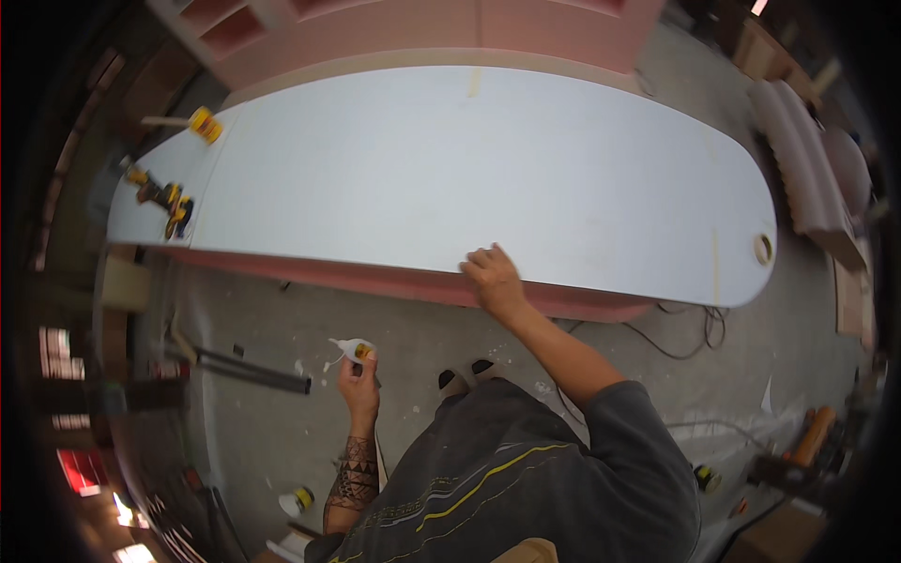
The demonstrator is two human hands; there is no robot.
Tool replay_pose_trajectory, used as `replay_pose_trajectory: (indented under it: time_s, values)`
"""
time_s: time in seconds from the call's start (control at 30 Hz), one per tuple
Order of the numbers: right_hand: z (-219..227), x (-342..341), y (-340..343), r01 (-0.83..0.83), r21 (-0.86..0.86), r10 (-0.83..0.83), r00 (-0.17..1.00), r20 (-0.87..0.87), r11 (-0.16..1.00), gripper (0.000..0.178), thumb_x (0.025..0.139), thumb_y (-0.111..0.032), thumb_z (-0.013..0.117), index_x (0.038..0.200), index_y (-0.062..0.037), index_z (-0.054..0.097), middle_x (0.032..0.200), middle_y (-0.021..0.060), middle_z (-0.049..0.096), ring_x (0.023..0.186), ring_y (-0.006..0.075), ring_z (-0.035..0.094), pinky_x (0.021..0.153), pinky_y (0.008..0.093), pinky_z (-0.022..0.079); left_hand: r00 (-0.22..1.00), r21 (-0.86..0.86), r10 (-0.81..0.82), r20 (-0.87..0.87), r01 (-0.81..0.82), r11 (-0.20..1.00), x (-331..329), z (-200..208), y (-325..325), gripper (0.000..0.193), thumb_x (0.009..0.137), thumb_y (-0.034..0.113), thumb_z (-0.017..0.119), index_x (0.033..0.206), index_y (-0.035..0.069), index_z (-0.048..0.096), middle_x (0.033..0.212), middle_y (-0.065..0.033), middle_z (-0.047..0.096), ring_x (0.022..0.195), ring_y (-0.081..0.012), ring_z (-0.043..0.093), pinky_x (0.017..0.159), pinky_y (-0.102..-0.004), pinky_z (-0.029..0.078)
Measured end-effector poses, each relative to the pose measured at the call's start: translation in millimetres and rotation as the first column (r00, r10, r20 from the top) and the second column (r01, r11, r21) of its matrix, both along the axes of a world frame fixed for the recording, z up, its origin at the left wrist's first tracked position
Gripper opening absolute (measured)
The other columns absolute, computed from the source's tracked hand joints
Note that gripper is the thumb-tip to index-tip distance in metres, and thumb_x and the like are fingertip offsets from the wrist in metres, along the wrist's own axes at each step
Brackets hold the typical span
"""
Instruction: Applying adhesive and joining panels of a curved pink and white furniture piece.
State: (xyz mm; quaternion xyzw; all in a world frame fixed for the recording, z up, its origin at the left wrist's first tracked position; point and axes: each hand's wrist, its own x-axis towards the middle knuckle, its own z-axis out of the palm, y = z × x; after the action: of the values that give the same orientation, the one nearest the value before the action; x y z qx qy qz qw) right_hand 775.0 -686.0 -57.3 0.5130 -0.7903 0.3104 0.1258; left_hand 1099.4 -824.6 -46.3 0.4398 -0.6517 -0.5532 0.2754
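Long white desk point(375, 169), rounded at right, stands on grey floor point(263, 314); left hand point(358, 392) grips white nozzled bottle point(352, 348), right hand point(495, 279), half open, lies at near edge.

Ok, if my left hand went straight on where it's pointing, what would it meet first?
Probably the pink side under the white tabletop, with the bottle in your left hand touching first; height is unclear, so it might pass above.

Lower left of centre, the left hand point(361, 389) grips above its tattooed forearm point(354, 474); mid-frame, the right hand point(496, 280) curls loosely, its arm point(568, 357) slanting lower right.
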Motion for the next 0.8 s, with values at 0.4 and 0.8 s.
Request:
replay_pose_trajectory:
  time_s: [0.4, 0.8]
  values:
    - [33.5, 7.1, 60.5, 0.203, 0.086, -0.220, 0.897, 0.383, 0.975, 0.051, 0.088, -0.032, 0.080, 0.129, -0.0051, 0.068, 0.143, 0.0220, 0.058, 0.143, 0.0404, 0.049, 0.119, 0.0597, 0.036, 0.981, -0.435, -0.194, -0.022, 0.165, 0.885, -137.7, 13.4, -157.1, 0.035, 0.101, 0.022, 0.072, 0.122, -0.005, 0.067, 0.115, -0.0122, 0.071, 0.104, -0.0215, 0.067, 0.092, -0.0382, 0.053]
    - [64.2, -234.0, 428.4, 0.957, 0.150, -0.950, 0.209, 0.230, 0.247, 0.046, 0.089, -0.026, 0.078, 0.126, 0.0005, 0.068, 0.134, 0.0216, 0.059, 0.125, 0.0387, 0.058, 0.106, 0.0473, 0.050, 0.962, -0.542, 0.059, 0.267, 0.099, 0.834, -204.1, -15.4, -216.7, 0.039, 0.098, 0.026, 0.067, 0.122, -0.005, 0.068, 0.109, -0.0182, 0.073, 0.096, -0.0295, 0.070, 0.086, -0.0417, 0.055]
